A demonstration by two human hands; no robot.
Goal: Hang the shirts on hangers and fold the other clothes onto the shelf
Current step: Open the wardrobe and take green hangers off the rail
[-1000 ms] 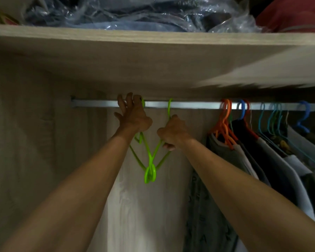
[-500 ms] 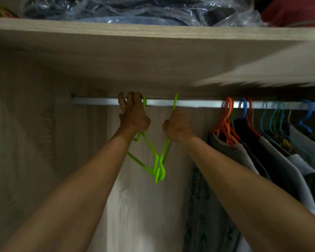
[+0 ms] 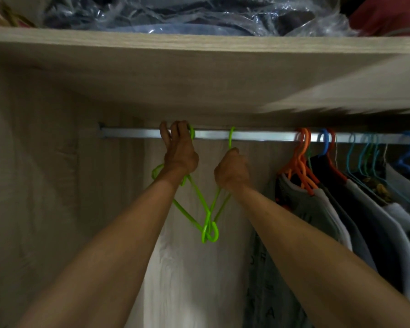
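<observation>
Both hands worked two tangled bright-green plastic hangers (image 3: 207, 223) at the metal rail (image 3: 258, 135): left hand (image 3: 179, 152) curled over one hook, right hand (image 3: 231, 171) gripping the other's neck. No shirt hung on them yet.

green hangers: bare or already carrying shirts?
Bare. The green hangers show only plastic frames against the wardrobe back, held at the rail by the left hand and right hand.

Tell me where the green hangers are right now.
In the head view the green hangers hang at centre-left of the closet rail, held between the left hand and right hand, left of the orange hangers carrying shirts.
</observation>
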